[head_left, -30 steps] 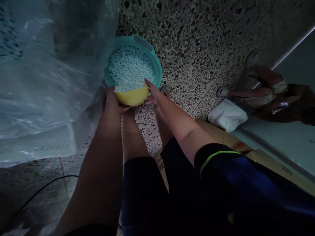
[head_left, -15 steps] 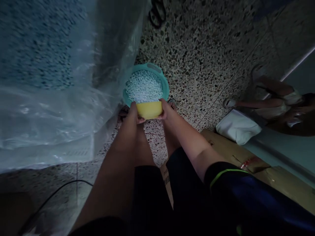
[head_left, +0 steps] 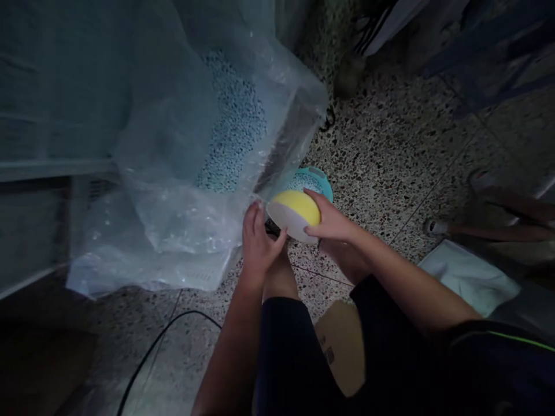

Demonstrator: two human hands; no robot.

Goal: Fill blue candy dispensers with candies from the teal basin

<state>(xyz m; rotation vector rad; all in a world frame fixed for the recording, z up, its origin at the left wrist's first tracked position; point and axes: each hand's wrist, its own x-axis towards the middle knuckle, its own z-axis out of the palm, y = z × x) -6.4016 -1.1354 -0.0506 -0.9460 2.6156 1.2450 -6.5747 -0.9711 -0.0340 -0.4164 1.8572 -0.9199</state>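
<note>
My right hand [head_left: 327, 218] grips a yellow bowl [head_left: 299, 203] by its right side. The bowl is tilted, with a pale round face toward me. My left hand [head_left: 259, 240] is just left of the bowl, thumb apart from the fingers, its fingertips at the edge of a clear plastic bag [head_left: 182, 222]; whether they touch the plastic I cannot tell. Small pale bluish pellets [head_left: 236, 130] lie inside the bag. Beyond the bowl, a teal basin [head_left: 327, 188] on the floor holds similar pellets, partly hidden by the bowl and bag.
The speckled floor [head_left: 373, 156] spreads to the right. A black cable [head_left: 160, 335] curves across it at lower left. Between my legs is a piece of cardboard [head_left: 342, 346]. A white bag [head_left: 468, 277] lies at right, near another person's legs [head_left: 489, 231].
My left hand has let go of the bowl and moved left to the plastic bag. My right hand still holds the bowl, now lifted from the basin and tilted. The view has shifted left.
</note>
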